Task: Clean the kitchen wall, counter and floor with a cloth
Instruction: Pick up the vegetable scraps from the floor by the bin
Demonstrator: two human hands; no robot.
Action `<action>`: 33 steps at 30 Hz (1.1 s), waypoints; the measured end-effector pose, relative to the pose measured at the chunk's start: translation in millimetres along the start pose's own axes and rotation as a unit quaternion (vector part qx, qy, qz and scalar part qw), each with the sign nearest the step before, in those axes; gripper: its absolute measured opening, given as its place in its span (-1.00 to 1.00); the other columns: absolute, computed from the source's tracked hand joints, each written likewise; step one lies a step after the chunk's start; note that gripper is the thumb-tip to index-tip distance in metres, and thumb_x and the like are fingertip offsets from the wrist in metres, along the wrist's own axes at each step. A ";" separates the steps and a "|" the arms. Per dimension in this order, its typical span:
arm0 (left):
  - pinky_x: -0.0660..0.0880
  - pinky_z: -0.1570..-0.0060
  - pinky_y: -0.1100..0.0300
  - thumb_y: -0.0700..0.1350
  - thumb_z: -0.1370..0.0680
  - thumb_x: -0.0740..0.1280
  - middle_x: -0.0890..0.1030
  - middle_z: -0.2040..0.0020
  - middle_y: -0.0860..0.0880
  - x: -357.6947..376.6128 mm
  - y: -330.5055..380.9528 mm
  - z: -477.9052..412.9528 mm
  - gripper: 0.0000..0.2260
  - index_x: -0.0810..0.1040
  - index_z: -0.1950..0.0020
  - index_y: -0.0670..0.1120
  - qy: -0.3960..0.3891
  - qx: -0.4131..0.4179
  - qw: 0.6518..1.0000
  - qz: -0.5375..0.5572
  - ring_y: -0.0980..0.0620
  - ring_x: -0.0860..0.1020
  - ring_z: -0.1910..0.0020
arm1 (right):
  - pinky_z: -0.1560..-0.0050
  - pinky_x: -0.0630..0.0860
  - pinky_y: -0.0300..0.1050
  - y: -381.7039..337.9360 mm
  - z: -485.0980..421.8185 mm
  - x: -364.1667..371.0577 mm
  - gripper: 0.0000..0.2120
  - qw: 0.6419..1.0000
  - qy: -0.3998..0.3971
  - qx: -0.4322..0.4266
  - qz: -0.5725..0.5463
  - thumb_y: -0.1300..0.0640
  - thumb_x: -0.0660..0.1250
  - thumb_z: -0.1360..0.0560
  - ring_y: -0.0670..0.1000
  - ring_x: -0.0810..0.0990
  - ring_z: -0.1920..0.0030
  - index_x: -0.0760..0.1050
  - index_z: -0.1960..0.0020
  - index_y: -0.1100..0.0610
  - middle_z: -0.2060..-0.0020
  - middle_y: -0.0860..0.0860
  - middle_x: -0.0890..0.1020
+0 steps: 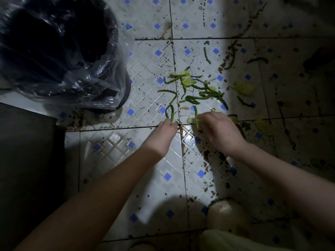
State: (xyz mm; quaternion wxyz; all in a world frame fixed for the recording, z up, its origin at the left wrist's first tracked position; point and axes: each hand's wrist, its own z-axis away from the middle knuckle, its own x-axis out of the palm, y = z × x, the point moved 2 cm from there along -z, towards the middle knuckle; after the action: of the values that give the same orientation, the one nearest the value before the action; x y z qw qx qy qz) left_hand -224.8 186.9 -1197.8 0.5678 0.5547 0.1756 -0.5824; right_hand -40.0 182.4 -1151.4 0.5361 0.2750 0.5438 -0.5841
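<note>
The lined bin (114, 38) runs off the top and left edges.

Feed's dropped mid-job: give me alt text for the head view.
Two bare hands reach down to a dirty tiled floor: the left hand pinches a curved green bean, the right hand grips a pale vegetable scrap. More beans and leaf scraps lie scattered beyond them, and a bin lined with clear plastic stands at upper left.
</note>
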 end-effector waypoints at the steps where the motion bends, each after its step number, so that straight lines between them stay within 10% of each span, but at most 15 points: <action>1: 0.33 0.19 0.16 -0.55 -0.39 0.16 0.41 0.00 -0.17 -1.4 -2.6 0.2 -0.67 0.41 0.00 -0.18 0.001 -0.012 1.000 0.002 -0.12 0.46 0.05 | -0.19 0.40 0.03 -2.0 -4.5 0.1 -0.65 1.000 0.000 -0.001 0.000 0.23 0.25 -0.52 0.11 0.48 -0.16 0.43 -0.30 0.13 -0.17 0.06 0.56; 13: 0.42 0.14 0.08 -0.56 -0.36 0.18 0.47 0.00 -0.20 -17.6 -11.4 1.0 -0.58 0.34 -0.11 -0.19 0.002 -0.043 0.999 -0.020 -0.14 0.46 0.03 | -0.20 0.39 -0.01 -16.5 -55.3 -0.8 -0.64 0.999 -0.001 -0.052 0.001 0.24 0.28 -0.49 0.10 0.48 -0.16 0.44 -0.28 0.13 -0.14 0.07 0.55; 24: 0.40 0.06 0.04 -0.49 -0.41 0.18 0.44 -0.07 -0.18 -47.5 -39.0 17.3 -0.57 0.31 -0.21 -0.16 0.042 -0.086 0.994 -0.050 -0.16 0.43 -0.08 | -0.40 0.24 0.07 -39.4 -114.1 17.2 -0.06 0.988 -0.117 -0.092 0.051 0.03 0.52 -0.33 0.18 0.21 -0.45 0.04 -0.52 0.16 -0.48 0.15 0.19; 33: 0.28 0.16 0.12 -0.50 -0.39 0.21 0.44 -0.06 -0.16 -51.0 -43.6 26.0 -0.56 0.31 -0.17 -0.13 0.039 -0.088 0.994 -0.054 -0.14 0.43 -0.07 | -0.13 0.46 0.08 -44.8 -96.9 24.9 -0.50 0.979 -0.099 -0.170 0.058 0.33 0.31 -0.45 0.20 0.47 -0.15 0.35 -0.38 0.21 -0.18 0.17 0.50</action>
State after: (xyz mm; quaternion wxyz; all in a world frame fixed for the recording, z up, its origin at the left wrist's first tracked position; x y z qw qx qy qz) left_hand -287.0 201.8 -1164.8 0.5745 0.5149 0.2780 -0.5723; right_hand -113.6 256.9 -1183.5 0.6590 0.1519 0.5628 -0.4753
